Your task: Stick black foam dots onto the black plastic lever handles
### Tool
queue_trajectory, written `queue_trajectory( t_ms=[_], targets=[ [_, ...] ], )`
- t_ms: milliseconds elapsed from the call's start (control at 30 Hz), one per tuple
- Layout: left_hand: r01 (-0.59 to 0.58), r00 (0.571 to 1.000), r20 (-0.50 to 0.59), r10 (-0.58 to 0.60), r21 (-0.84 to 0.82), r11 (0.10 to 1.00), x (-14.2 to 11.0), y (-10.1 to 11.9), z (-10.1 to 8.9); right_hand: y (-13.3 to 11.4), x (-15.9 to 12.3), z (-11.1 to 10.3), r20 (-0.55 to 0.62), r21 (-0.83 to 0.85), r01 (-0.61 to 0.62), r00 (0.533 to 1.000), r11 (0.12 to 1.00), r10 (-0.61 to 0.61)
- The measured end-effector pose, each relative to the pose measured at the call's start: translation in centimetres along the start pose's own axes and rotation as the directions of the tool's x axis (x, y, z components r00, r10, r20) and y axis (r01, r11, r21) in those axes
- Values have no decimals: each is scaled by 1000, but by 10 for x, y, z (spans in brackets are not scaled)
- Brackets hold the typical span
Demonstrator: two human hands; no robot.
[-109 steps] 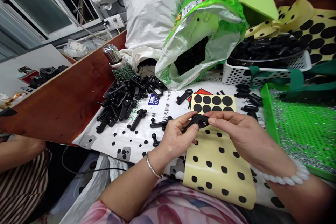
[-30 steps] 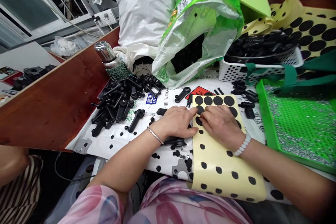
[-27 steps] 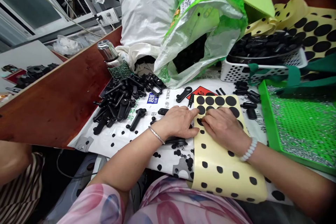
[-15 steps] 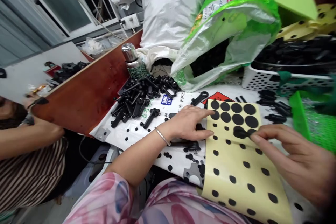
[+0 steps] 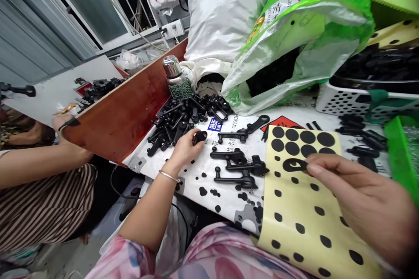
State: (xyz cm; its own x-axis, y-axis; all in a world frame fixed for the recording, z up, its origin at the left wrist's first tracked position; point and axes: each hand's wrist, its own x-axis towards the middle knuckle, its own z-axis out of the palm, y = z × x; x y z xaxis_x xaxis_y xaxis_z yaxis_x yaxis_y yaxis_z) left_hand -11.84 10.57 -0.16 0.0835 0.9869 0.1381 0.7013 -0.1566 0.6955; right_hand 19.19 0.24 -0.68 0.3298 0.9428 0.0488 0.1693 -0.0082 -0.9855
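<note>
My left hand [image 5: 187, 151] is closed around the end of a black crank handle [image 5: 199, 137], beside the pile of similar black handles [image 5: 178, 117]. Between thumb and forefinger, my right hand [image 5: 363, 200] pinches a thin black teardrop-shaped sticker [image 5: 290, 165], which shows a small light gap. It is held over the yellow backing sheet [image 5: 288, 200], which carries larger black dots [image 5: 293, 148] at the top and rows of small ones below. Several black crank handles lie left of the sheet, one of them [image 5: 237, 182] nearest the table's front edge.
A steel flask [image 5: 176, 76] stands behind the pile, by a reddish-brown board [image 5: 131, 113]. At the back are a white sack [image 5: 225, 13] and a green-and-white bag [image 5: 314, 48]. A white basket [image 5: 340, 100] and green tray [image 5: 401, 152] stand right. Another person's arm [image 5: 42, 165] is at left.
My left hand has moved left from the sheet's edge to the pile and closed on a crank handle. My right hand still holds the black sticker, now turned flatter. The view has shifted slightly.
</note>
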Motion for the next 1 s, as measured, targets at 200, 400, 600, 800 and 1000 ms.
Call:
queue_trajectory(
  t_ms=[200,400,600,800,1000],
  targets=[
    [119,982,188,-30,-486,866,-19,49,10,-49,5,42,202,281,-201,968,939,147],
    [205,935,348,71,-691,694,-44,84,31,-61,8,62,326,363,-254,936,896,134],
    [195,902,405,151,-695,692,-46,84,34,-56,10,58,313,350,-280,934,894,170],
    [173,890,416,186,-685,708,-45,85,33,-49,11,54,329,360,-327,921,874,209],
    [137,890,400,217,-691,710,-47,85,35,-48,12,55,326,353,-321,922,879,206]
  ],
)
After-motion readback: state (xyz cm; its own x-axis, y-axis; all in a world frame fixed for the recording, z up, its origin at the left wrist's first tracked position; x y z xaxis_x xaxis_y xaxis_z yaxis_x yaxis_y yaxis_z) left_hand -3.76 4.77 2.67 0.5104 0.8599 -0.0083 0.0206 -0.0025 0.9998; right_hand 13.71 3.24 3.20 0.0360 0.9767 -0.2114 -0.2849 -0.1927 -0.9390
